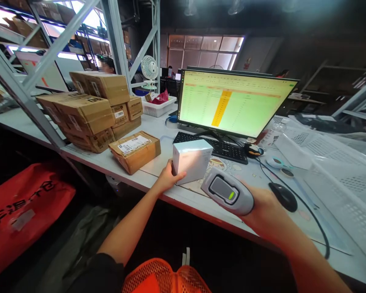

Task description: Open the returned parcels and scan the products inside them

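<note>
My left hand point(167, 177) grips the near left corner of a small white box point(191, 162), its thumb lying along the front face. The box stands upright by the table's front edge. In my right hand point(259, 209) is a grey barcode scanner point(228, 192) with a green light on top, its nose turned toward the box; its handle is hidden by my fingers and the scanner body. A reddish glow shows on the box's front face. Left of the box lies a taped brown carton point(136, 150) with a white label.
Stacked brown cartons point(85, 110) stand at the left beside a metal post. A monitor point(232, 101) and keyboard point(222, 148) are behind the box. To the right are a black mouse point(283, 197), a cable and white perforated baskets point(332, 179). A red sack point(24, 207) lies below left.
</note>
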`<state>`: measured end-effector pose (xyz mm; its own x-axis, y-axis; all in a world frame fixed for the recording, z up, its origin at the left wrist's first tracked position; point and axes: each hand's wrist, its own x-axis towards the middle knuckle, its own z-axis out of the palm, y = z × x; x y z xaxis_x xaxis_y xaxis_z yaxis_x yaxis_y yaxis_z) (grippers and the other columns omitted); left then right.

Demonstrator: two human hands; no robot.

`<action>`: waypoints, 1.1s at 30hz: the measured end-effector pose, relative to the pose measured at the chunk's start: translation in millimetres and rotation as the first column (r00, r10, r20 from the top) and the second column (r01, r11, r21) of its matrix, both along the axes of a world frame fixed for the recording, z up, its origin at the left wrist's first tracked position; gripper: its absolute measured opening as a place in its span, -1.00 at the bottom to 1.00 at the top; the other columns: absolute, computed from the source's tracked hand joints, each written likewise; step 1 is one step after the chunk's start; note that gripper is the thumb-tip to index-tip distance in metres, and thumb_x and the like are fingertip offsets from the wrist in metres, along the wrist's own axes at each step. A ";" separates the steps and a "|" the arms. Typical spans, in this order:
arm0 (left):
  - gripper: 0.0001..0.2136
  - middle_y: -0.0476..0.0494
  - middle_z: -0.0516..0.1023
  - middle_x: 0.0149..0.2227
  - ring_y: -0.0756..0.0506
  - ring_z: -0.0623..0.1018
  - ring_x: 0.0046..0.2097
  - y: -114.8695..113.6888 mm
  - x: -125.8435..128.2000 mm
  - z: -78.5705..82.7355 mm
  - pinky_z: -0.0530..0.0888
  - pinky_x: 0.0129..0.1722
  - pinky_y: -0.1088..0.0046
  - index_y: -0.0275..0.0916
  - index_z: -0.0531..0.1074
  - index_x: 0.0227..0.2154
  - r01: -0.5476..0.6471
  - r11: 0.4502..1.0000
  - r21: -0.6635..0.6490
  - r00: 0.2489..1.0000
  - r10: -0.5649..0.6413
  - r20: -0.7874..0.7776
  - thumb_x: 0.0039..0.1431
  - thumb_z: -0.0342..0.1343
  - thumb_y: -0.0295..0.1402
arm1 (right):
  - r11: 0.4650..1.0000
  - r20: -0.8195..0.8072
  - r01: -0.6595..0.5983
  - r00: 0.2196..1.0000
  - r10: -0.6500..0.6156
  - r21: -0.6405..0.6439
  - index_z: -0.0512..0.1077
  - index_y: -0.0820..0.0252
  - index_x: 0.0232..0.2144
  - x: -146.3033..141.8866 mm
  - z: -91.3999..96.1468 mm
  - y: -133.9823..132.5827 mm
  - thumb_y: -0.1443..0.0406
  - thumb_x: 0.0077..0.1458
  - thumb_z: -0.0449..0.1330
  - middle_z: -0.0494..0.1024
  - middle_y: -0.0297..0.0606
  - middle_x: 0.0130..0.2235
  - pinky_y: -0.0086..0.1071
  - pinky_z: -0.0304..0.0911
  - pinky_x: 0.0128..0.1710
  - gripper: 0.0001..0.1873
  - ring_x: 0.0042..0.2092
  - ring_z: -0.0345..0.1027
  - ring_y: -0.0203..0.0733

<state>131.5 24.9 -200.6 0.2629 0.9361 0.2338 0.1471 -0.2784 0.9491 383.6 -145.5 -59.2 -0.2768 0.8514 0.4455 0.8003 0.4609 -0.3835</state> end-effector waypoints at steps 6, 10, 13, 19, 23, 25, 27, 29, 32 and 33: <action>-0.27 -0.30 0.52 0.08 -0.33 0.51 0.13 -13.0 -0.8 0.0 0.45 0.12 0.09 -0.18 0.23 0.20 -0.036 0.998 0.042 0.978 0.044 -0.202 -0.01 0.41 -0.18 | 0.957 0.021 0.284 0.959 -0.284 -0.057 0.55 0.11 -0.10 35.8 -26.1 52.6 0.02 0.11 0.30 0.67 -0.19 -0.24 -0.25 0.38 -0.30 -0.60 -0.24 0.56 0.04; -0.08 -0.31 0.49 0.08 -0.35 0.49 0.15 -19.8 -11.6 4.2 0.42 0.15 0.03 -0.13 0.12 0.35 -0.118 0.990 0.079 0.970 0.132 -0.202 -0.07 0.44 -0.22 | 0.744 0.288 0.648 0.753 -0.592 -0.162 0.52 0.18 -0.16 84.8 -52.2 83.3 0.02 0.22 0.18 0.66 -0.07 -0.22 -0.23 0.30 -0.28 -0.63 -0.16 0.54 0.13; -0.03 -0.26 0.44 0.10 -0.25 0.51 0.14 -17.9 -25.8 15.6 0.41 0.19 0.11 -0.08 -0.01 0.39 -0.225 0.956 0.186 0.973 0.212 0.090 0.00 0.42 -0.16 | 0.579 0.434 0.786 0.609 -0.664 -0.217 0.49 0.24 -0.06 114.0 -72.9 91.7 0.03 0.30 0.10 0.64 0.03 -0.10 -0.20 0.30 -0.22 -0.58 -0.05 0.53 0.18; -0.03 -0.33 0.34 0.22 -0.25 0.47 0.20 -9.1 -36.2 16.2 0.37 0.25 0.10 -0.09 -0.05 0.39 -0.330 0.901 0.282 0.933 0.265 0.245 0.02 0.40 -0.07 | 0.448 0.499 0.848 0.528 -0.687 -0.281 0.44 0.33 0.09 130.5 -81.4 91.9 0.02 0.31 0.10 0.58 0.13 0.05 -0.11 0.34 -0.11 -0.47 0.06 0.49 0.25; -0.09 -0.34 0.44 0.19 -0.30 0.52 0.16 -8.9 -33.5 -4.5 0.47 0.16 0.08 -0.12 0.07 0.33 -0.211 0.975 0.066 0.977 0.212 -0.021 -0.02 0.40 -0.08 | 0.486 0.453 0.856 0.509 -0.732 -0.175 0.48 0.35 0.08 126.2 -54.7 104.2 -0.02 0.30 0.09 0.57 0.17 0.05 -0.10 0.34 -0.05 -0.42 0.07 0.47 0.26; -0.14 -0.30 0.53 0.09 -0.32 0.57 0.08 -9.6 -32.8 -9.5 0.51 0.07 0.09 -0.14 0.13 0.29 -0.208 0.978 0.007 0.965 0.206 -0.163 -0.04 0.40 -0.08 | 0.556 0.377 0.829 0.533 -0.758 -0.053 0.44 0.39 0.16 122.3 -43.0 122.9 0.08 0.35 0.02 0.54 0.18 0.11 -0.13 0.30 0.02 -0.43 0.12 0.43 0.21; -0.16 -0.30 0.55 0.06 -0.32 0.59 0.05 -9.6 -32.3 -10.1 0.53 0.03 0.10 -0.14 0.15 0.27 -0.225 0.974 0.013 0.949 0.222 -0.225 -0.03 0.40 -0.06 | 0.642 0.344 0.767 0.609 -0.715 -0.024 0.44 0.42 0.17 115.9 -39.1 149.1 0.19 0.38 -0.03 0.53 0.15 0.13 -0.19 0.26 0.04 -0.49 0.13 0.41 0.14; -0.17 -0.30 0.55 0.07 -0.33 0.59 0.06 -8.8 -32.0 -9.1 0.53 0.03 0.11 -0.14 0.16 0.25 -0.232 0.972 0.038 0.940 0.234 -0.249 -0.03 0.40 -0.06 | 0.724 0.368 0.683 0.702 -0.610 -0.101 0.54 0.34 0.03 106.7 -43.7 177.2 0.28 0.33 0.03 0.60 0.03 0.03 -0.30 0.24 -0.02 -0.62 0.05 0.44 0.01; -0.18 -0.28 0.56 0.06 -0.33 0.59 0.06 -8.0 -32.2 -8.0 0.53 0.03 0.12 -0.12 0.16 0.25 -0.230 0.972 0.050 0.937 0.235 -0.259 -0.03 0.41 -0.06 | 0.784 0.400 0.589 0.778 -0.485 -0.196 0.59 0.24 -0.19 92.1 -58.6 209.7 0.33 0.25 0.14 0.65 -0.12 -0.12 -0.40 0.19 -0.16 -0.78 -0.07 0.44 -0.10; -0.17 -0.28 0.56 0.05 -0.32 0.59 0.05 -8.1 -32.5 -7.7 0.53 0.02 0.13 -0.12 0.16 0.26 -0.224 0.973 0.045 0.938 0.228 -0.259 -0.03 0.41 -0.05 | 0.792 0.405 0.574 0.787 -0.465 -0.208 0.59 0.24 -0.22 88.5 -63.5 216.4 0.33 0.24 0.16 0.65 -0.11 -0.15 -0.40 0.16 -0.20 -0.80 -0.09 0.43 -0.11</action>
